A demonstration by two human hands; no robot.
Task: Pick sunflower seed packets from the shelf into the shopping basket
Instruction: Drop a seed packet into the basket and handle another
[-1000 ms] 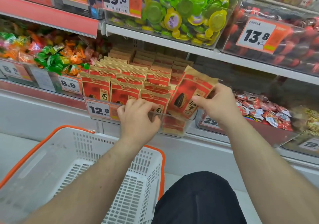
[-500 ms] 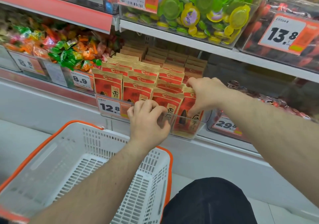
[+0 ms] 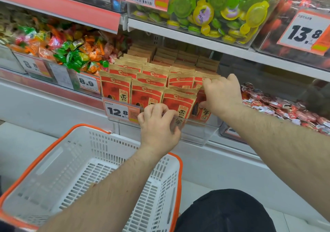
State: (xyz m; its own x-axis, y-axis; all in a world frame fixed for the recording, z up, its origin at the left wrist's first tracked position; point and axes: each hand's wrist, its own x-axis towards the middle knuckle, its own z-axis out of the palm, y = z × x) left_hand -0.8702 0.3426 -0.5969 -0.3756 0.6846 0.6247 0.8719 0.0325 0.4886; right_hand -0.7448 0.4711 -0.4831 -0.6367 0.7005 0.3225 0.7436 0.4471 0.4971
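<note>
Risk as I see it: my right hand (image 3: pixel 222 95) has the end packet (image 3: pixel 200 109) by its edge only, thumb low, fingers over the top, so a quick pull could drag neighbours out w/ it or snag the bin (image 3: pixel 198 133) lip. Left hand (image 3: pixel 159 124) is curled over that lip, just left of the right, fingers hooked on the clear front. Basket (image 3: pixel 53 162) sits below my left forearm; no packets visible in it.

One head-worn wide-angle view looks forward and down, close to the shelf (image 3: pixel 196 40), with the basket (image 3: pixel 59 160) below it.
</note>
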